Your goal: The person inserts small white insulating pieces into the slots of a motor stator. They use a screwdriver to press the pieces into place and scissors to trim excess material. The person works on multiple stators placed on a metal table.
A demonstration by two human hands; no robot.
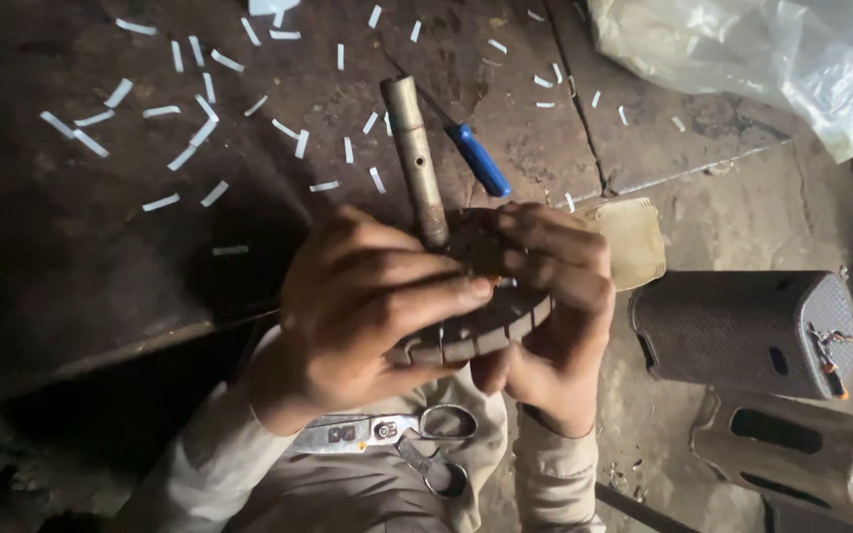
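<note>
Both my hands clamp a curved, segmented grey strip: left hand [367,316], right hand [550,296]. The metal rod [417,163] propped between them could slip toward my fingers.

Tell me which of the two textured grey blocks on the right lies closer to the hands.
The upper block, level with the right hand and just beside it; the lower block sits farther down toward the frame's corner.

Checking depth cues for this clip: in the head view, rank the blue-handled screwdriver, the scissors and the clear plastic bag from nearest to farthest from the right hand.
1. Blue-handled screwdriver, on the work surface just above the right hand.
2. Scissors, on the lap below, only slightly farther.
3. Clear plastic bag, top right corner, plainly farthest.
</note>
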